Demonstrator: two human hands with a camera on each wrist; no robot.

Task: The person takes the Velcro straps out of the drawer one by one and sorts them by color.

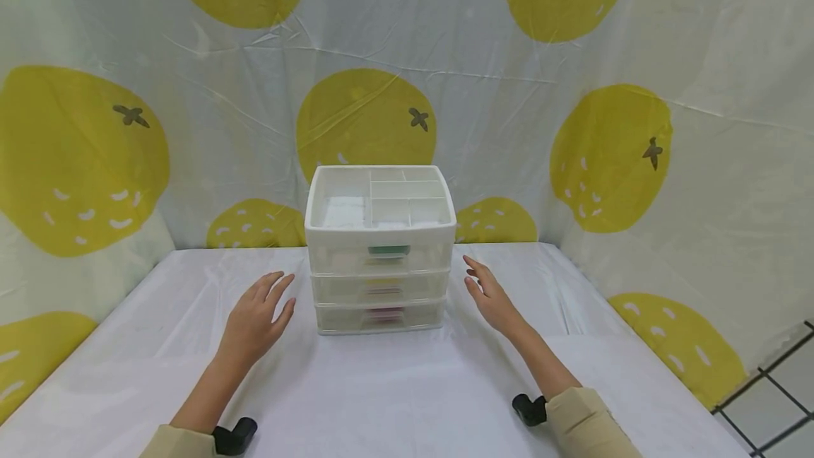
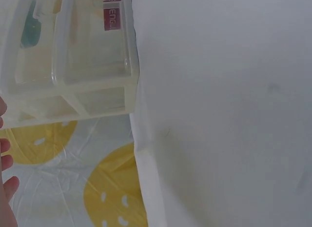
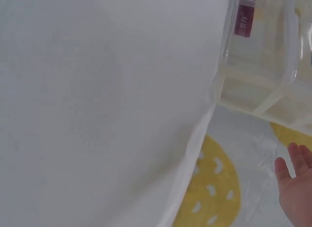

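A white plastic drawer organizer stands upright in the middle of the table, with three translucent drawers and a divided open tray on top. Something green shows through the top drawer, yellow in the middle one, dark red in the lowest. To its left hovers my left hand, fingers loosely bent and holding nothing. On the other side my right hand reaches close to the organizer's right side, apart from it, also holding nothing. Both wrist views catch a maroon label on the lowest drawer and only a part of each hand.
A white cloth covers the table. Behind and at the sides hangs a pale curtain printed with yellow fruit. Black wire grid shows at the lower right. Each wrist wears a black device beside a beige sleeve.
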